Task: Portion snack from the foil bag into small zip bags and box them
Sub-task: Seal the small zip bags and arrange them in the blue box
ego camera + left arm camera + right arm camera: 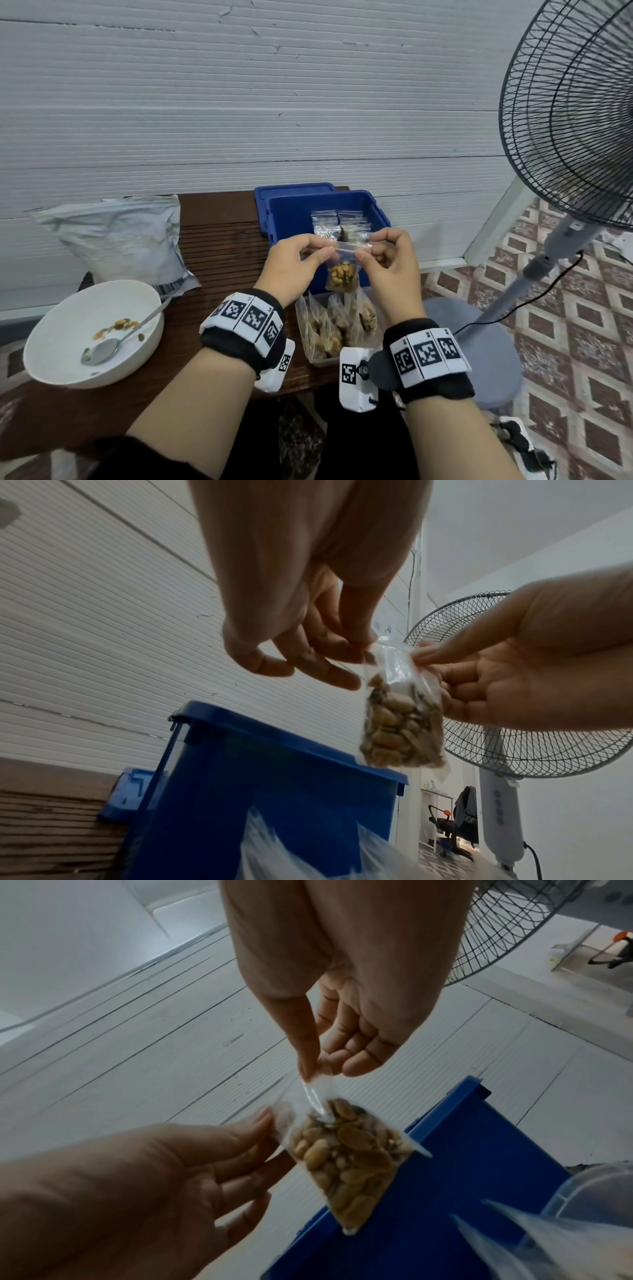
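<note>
Head view shows the left hand (294, 265) and right hand (388, 263) each pinching a top corner of a zip bag (342, 274) of nuts, above the near clear tub (305, 346), likely sealing it; next it needs dropping in.

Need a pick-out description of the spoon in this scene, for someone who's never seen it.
Start at the brown wooden table against the white wall; near its left front edge sits a white bowl, in front of the crumpled foil bag. The spoon lies inside that bowl, handle leaning on the rim. It is the only metal utensil, beside a few leftover nuts.
</note>
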